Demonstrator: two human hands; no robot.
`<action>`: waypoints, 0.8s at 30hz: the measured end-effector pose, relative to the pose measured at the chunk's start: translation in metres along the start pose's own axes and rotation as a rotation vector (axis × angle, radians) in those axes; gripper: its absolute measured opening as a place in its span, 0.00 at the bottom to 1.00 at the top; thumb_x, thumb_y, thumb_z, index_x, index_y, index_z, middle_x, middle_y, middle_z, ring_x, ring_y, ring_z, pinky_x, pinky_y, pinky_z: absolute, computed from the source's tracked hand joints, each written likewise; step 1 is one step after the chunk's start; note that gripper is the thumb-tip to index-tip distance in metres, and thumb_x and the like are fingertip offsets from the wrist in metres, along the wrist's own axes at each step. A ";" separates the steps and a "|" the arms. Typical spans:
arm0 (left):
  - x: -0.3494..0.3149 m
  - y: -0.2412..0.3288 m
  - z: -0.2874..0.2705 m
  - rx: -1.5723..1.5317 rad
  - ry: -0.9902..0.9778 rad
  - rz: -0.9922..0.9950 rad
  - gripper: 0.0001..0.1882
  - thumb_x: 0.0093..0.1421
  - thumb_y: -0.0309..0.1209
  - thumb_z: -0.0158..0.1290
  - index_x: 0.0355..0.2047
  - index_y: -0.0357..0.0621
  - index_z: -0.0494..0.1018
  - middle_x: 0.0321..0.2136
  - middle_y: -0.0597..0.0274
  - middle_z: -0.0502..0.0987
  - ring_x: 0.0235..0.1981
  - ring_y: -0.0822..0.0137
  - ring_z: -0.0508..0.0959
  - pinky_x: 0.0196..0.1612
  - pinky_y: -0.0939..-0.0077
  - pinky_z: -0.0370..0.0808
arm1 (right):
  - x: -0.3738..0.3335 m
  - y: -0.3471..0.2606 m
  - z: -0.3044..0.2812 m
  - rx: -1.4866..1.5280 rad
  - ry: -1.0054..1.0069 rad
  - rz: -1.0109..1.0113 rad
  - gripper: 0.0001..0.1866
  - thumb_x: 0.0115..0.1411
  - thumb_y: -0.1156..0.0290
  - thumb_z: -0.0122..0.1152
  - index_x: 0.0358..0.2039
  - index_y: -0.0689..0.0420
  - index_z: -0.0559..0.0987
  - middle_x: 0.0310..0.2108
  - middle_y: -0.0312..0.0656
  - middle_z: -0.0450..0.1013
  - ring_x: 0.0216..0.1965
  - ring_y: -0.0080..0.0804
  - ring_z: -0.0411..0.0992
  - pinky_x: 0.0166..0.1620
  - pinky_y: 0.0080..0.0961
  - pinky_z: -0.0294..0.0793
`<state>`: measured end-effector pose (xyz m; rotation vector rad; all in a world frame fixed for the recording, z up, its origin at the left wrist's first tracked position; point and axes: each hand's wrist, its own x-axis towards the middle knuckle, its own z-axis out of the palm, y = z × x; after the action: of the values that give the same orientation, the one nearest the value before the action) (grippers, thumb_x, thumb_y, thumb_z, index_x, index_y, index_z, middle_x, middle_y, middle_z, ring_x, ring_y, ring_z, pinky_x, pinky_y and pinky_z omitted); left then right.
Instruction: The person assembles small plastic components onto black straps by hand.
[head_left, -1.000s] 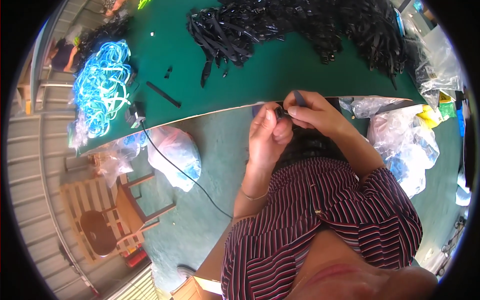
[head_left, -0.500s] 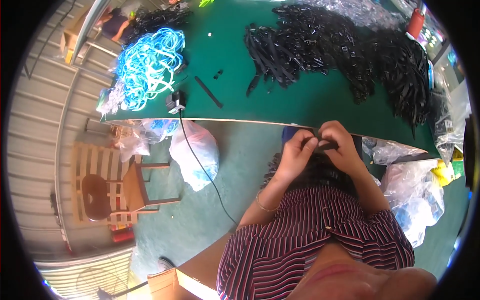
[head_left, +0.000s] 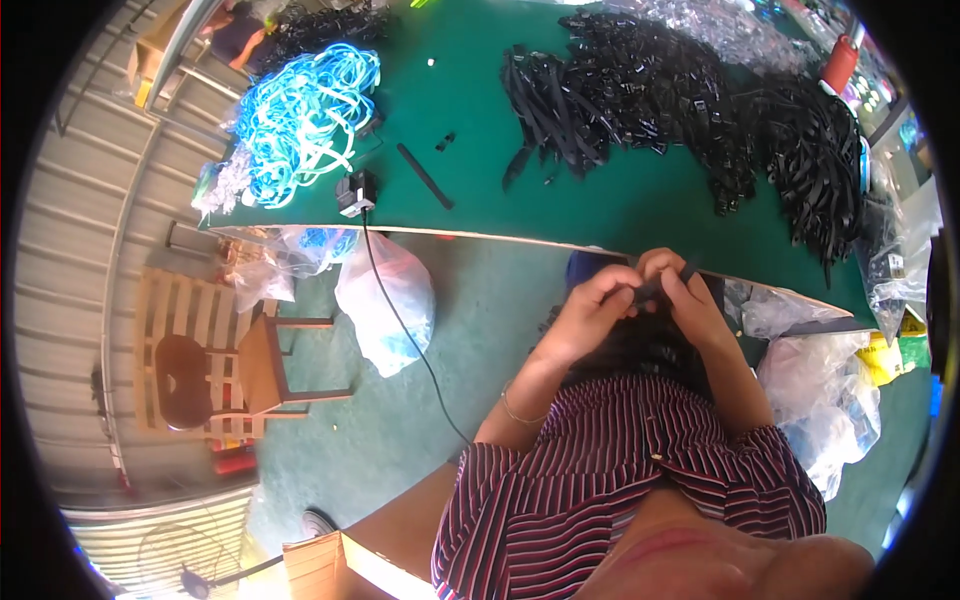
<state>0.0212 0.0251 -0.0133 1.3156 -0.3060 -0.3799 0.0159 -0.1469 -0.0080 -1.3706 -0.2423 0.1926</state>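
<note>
My left hand [head_left: 597, 308] and my right hand [head_left: 692, 302] meet just in front of the table's near edge, above my lap. Both are closed, thumbs and fingers pinching a short black strap [head_left: 648, 291] between them. A dark end of it sticks up past the right fingers; whether a buckle is on it I cannot make out. Below the hands, a dark mass [head_left: 640, 350] covers my lap, too dim to name for certain. On the green table [head_left: 460, 80] lie a single black strap [head_left: 425, 176] and a small black piece [head_left: 445, 142], out of reach of either hand.
Black straps with buckles [head_left: 640, 100] are heaped at the right of the table, blue and white cords [head_left: 305, 120] at the left. A black box-shaped device [head_left: 355, 192] trails a cable. Plastic bags [head_left: 385, 300], a wooden chair [head_left: 255, 365] and a cardboard box [head_left: 320, 565] stand around me.
My hands have drawn closer together and turned around the strap, whose end now points up past the right fingers. The view has shifted slightly.
</note>
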 end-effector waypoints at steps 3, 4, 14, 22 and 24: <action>-0.001 -0.005 -0.007 -0.422 -0.016 -0.072 0.06 0.61 0.25 0.42 0.38 0.42 0.67 0.27 0.66 0.71 0.29 0.75 0.71 0.32 0.82 0.69 | 0.001 -0.002 0.001 -0.037 -0.013 0.123 0.07 0.61 0.71 0.46 0.34 0.61 0.69 0.30 0.35 0.65 0.24 0.19 0.63 0.30 0.15 0.64; 0.000 -0.005 -0.008 -0.453 -0.026 -0.087 0.07 0.62 0.26 0.41 0.38 0.42 0.66 0.28 0.65 0.71 0.29 0.75 0.71 0.32 0.83 0.68 | 0.002 -0.003 0.001 -0.079 -0.069 0.188 0.07 0.60 0.72 0.48 0.35 0.62 0.69 0.29 0.35 0.66 0.24 0.20 0.65 0.30 0.15 0.65; -0.007 0.002 -0.013 -0.548 -0.008 -0.029 0.08 0.59 0.31 0.49 0.35 0.39 0.67 0.29 0.63 0.71 0.29 0.72 0.71 0.37 0.79 0.67 | 0.010 0.001 0.015 -0.211 -0.180 -0.203 0.10 0.50 0.85 0.54 0.33 0.63 0.67 0.32 0.41 0.62 0.25 0.28 0.70 0.29 0.21 0.72; -0.007 0.003 -0.007 -0.665 -0.147 -0.048 0.11 0.53 0.33 0.49 0.27 0.37 0.64 0.25 0.53 0.72 0.28 0.62 0.73 0.35 0.73 0.69 | 0.003 -0.009 0.019 -0.062 -0.181 -0.229 0.06 0.55 0.78 0.51 0.34 0.63 0.68 0.31 0.41 0.61 0.23 0.23 0.68 0.25 0.16 0.68; -0.009 0.010 -0.007 -0.603 -0.117 -0.046 0.10 0.53 0.32 0.49 0.26 0.37 0.64 0.25 0.53 0.72 0.28 0.62 0.73 0.35 0.73 0.69 | 0.004 -0.011 0.022 -0.050 -0.172 -0.235 0.06 0.55 0.78 0.52 0.34 0.62 0.68 0.31 0.41 0.61 0.23 0.23 0.68 0.25 0.16 0.67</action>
<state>0.0168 0.0372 -0.0050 0.7115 -0.2331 -0.5398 0.0137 -0.1270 0.0070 -1.3637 -0.5523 0.1088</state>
